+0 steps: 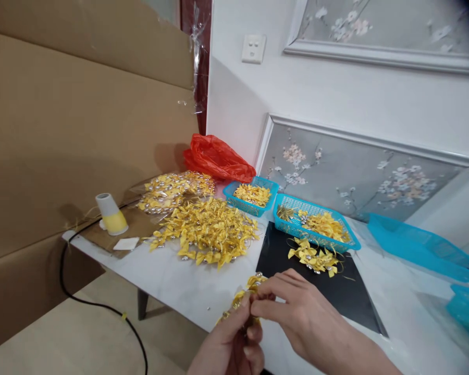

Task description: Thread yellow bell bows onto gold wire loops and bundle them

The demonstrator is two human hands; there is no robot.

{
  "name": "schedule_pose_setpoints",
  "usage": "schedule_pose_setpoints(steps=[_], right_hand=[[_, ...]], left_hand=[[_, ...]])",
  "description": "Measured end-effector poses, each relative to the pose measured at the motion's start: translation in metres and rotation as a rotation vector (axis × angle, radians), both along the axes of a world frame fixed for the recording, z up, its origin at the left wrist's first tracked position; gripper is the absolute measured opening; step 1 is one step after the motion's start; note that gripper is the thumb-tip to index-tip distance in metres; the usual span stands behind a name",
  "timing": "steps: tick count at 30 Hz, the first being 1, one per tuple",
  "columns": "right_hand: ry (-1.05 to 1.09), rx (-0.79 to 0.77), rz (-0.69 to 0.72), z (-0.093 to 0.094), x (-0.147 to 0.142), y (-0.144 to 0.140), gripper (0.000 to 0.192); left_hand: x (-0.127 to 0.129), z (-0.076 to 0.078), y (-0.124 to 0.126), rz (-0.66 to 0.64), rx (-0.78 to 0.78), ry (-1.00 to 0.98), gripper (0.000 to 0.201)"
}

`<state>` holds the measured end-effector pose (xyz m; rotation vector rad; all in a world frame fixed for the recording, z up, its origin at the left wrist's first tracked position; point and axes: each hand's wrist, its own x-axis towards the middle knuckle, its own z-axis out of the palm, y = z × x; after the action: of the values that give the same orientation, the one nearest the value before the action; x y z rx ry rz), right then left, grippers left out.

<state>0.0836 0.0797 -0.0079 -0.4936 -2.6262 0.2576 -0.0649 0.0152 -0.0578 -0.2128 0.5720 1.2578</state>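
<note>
Close to the table's front edge, my left hand [234,338] is closed around a small bunch of yellow ribbon bows [254,282] with silvery beads. Against it, my right hand [293,307] pinches at the same bunch, its fingertips meeting the left thumb; what exactly lies between them is hidden. Beyond my right hand, a few more yellow bows [315,258] lie on a black mat [352,291]. A large heap of yellow bows [211,229] with beads spreads over the table to the left.
Two blue baskets [283,224] [260,211] with yellow bows stand by the wall. Behind the heap sit a bagged pile of bows [175,190] and a red plastic bag [221,159]. A yellow-and-white cone [112,214] stands left, near a black cable [97,304]. Blue plastic [422,250] lies right.
</note>
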Motion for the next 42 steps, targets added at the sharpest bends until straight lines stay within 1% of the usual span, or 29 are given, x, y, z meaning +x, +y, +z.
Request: schedule_pose_setpoints(steps=[4, 5, 7, 10, 13, 16, 20, 25, 28, 30, 32, 34, 35, 36, 37, 39, 42], right_hand=[[-0.010, -0.248, 0.026, 0.012, 0.001, 0.002, 0.027], [0.012, -0.304, -0.003, 0.014, 0.001, 0.007, 0.025], [0.072, -0.370, -0.126, 0.013, -0.003, 0.021, 0.022], [0.109, -0.378, -0.355, -0.001, -0.015, 0.053, 0.020], [0.073, -0.419, -0.512, -0.023, -0.031, 0.085, 0.017], [0.025, -0.465, -0.602, -0.042, -0.046, 0.106, 0.020], [0.003, -0.519, -0.645, -0.055, -0.058, 0.116, 0.022], [0.024, -0.554, -0.619, -0.062, -0.060, 0.121, 0.024], [0.057, -0.552, -0.558, -0.057, -0.058, 0.116, 0.024], [0.071, -0.557, -0.466, -0.045, -0.056, 0.106, 0.023], [0.061, -0.579, -0.318, -0.029, -0.052, 0.092, 0.021], [0.015, -0.617, -0.139, -0.013, -0.046, 0.077, 0.019], [-0.013, -0.636, -0.070, -0.007, -0.043, 0.070, 0.019], [-0.030, -0.646, -0.030, -0.002, -0.040, 0.065, 0.016], [-0.041, -0.651, -0.010, 0.001, -0.038, 0.061, 0.012], [-0.031, -0.643, -0.028, 0.002, -0.034, 0.055, 0.003], [0.034, -0.601, -0.109, -0.004, -0.027, 0.049, 0.010]], left_hand=[[-0.003, 0.001, 0.000, 0.035, -0.004, 0.011, 0.010], [-0.004, 0.001, 0.000, 0.041, -0.001, 0.019, 0.011], [-0.005, 0.001, 0.000, 0.047, 0.007, 0.041, 0.009], [-0.006, -0.001, 0.000, 0.041, 0.029, 0.091, 0.005], [-0.006, -0.004, -0.001, 0.005, 0.065, 0.138, 0.014], [-0.006, -0.007, -0.002, -0.062, 0.098, 0.178, 0.027], [-0.007, -0.008, -0.004, -0.132, 0.125, 0.231, 0.033], [-0.006, -0.006, -0.004, -0.192, 0.161, 0.278, 0.030], [-0.005, -0.004, -0.004, -0.216, 0.166, 0.291, 0.031], [-0.003, -0.004, -0.004, -0.224, 0.166, 0.298, 0.030], [-0.002, -0.004, -0.004, -0.229, 0.167, 0.304, 0.029], [-0.001, -0.005, -0.004, -0.231, 0.169, 0.303, 0.029], [0.000, -0.005, -0.004, -0.230, 0.170, 0.298, 0.029], [0.000, -0.005, -0.005, -0.227, 0.169, 0.291, 0.029], [0.000, -0.005, -0.005, -0.221, 0.166, 0.280, 0.029], [-0.001, -0.005, -0.005, -0.198, 0.158, 0.250, 0.027], [-0.004, -0.007, -0.004, -0.132, 0.134, 0.182, 0.026]])
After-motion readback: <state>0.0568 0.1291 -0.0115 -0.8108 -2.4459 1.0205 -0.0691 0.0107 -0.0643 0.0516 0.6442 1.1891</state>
